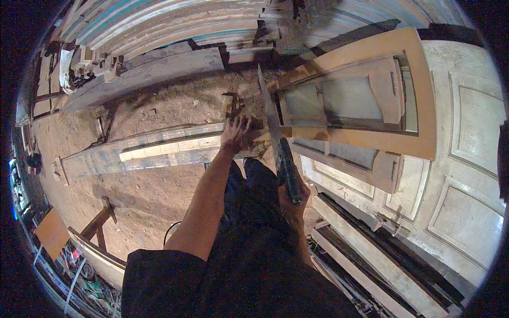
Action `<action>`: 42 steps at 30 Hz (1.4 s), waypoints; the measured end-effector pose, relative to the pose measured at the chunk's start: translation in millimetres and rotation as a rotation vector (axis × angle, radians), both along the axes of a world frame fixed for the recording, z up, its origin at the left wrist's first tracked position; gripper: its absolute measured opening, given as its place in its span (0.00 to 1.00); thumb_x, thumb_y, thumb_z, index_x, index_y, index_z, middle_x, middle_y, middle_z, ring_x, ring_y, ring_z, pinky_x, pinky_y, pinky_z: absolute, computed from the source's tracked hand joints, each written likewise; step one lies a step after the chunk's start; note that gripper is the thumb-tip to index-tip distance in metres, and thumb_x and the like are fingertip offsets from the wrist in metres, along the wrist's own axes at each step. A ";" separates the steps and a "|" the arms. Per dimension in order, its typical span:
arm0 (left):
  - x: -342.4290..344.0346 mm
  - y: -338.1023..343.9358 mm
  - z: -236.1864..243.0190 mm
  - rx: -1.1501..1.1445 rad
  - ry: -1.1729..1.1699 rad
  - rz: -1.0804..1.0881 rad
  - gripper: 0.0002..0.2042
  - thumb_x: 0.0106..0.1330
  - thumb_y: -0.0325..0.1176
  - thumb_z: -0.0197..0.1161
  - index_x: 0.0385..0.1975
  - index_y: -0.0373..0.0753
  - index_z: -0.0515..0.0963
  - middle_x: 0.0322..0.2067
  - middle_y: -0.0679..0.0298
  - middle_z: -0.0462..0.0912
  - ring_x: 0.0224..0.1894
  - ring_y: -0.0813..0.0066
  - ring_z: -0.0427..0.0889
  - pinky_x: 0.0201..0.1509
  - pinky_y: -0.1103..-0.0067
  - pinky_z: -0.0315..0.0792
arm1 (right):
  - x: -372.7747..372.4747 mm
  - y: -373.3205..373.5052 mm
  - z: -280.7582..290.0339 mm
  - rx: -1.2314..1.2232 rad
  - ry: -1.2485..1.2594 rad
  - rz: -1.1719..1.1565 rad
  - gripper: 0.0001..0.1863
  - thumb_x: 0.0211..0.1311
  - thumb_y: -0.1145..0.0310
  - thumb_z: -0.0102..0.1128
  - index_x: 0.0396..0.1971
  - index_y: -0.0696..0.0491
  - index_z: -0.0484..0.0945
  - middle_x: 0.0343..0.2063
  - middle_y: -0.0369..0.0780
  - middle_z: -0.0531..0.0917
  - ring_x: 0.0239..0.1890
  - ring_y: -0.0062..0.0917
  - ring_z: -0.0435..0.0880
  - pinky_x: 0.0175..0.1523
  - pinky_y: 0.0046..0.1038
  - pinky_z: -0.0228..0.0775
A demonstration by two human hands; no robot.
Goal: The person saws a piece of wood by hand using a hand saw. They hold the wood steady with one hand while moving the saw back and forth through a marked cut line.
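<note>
My right hand (294, 196) grips the black handle of a hand saw (274, 127), whose long metal blade points away from me, its tip up near the middle of the view. My left hand (237, 132) is on the right end of a narrow wooden strip, fingers spread and curled over it, just left of the blade. The pale strip (164, 148), with cross lines along it, lies on a long weathered plank (95, 161). Just right of the saw are wooden glazed frames (411, 79), partly behind the blade. The exact contact between blade and wood cannot be made out.
Stacked boards (159, 26) run along the back. White panel doors (461, 122) stand at the right, with long timbers (371, 249) below them. A trestle (101, 228) stands on the dirt floor (74, 201) at lower left, beside an orange board (52, 233) and piled clutter.
</note>
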State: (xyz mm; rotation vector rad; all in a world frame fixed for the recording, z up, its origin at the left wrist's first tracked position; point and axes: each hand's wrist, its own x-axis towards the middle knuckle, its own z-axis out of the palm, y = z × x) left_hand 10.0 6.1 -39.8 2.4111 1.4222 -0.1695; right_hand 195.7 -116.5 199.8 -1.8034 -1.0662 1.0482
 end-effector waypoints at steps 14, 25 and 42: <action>6.9 4.8 10.5 0.005 -0.016 -0.014 0.46 0.57 0.62 0.62 0.71 0.38 0.58 0.67 0.46 0.63 0.71 0.47 0.59 0.73 0.49 0.53 | -17.2 37.4 -26.9 0.023 0.077 -0.002 0.30 0.55 0.77 0.62 0.62 0.62 0.72 0.43 0.41 0.84 0.42 0.20 0.82 0.48 0.24 0.75; 3.6 2.1 12.0 -0.064 -0.006 0.001 0.51 0.54 0.69 0.61 0.72 0.37 0.57 0.70 0.44 0.58 0.73 0.40 0.53 0.71 0.46 0.52 | -10.1 16.0 13.7 -0.047 -0.037 -0.046 0.29 0.50 0.80 0.58 0.58 0.61 0.76 0.31 0.33 0.81 0.32 0.14 0.77 0.38 0.20 0.71; -0.8 -2.9 7.1 0.010 -0.011 0.004 0.50 0.56 0.65 0.62 0.74 0.40 0.52 0.68 0.47 0.61 0.72 0.48 0.57 0.72 0.50 0.53 | -17.0 13.7 0.2 0.058 -0.008 0.059 0.29 0.56 0.75 0.59 0.62 0.62 0.73 0.42 0.39 0.84 0.41 0.19 0.79 0.48 0.25 0.74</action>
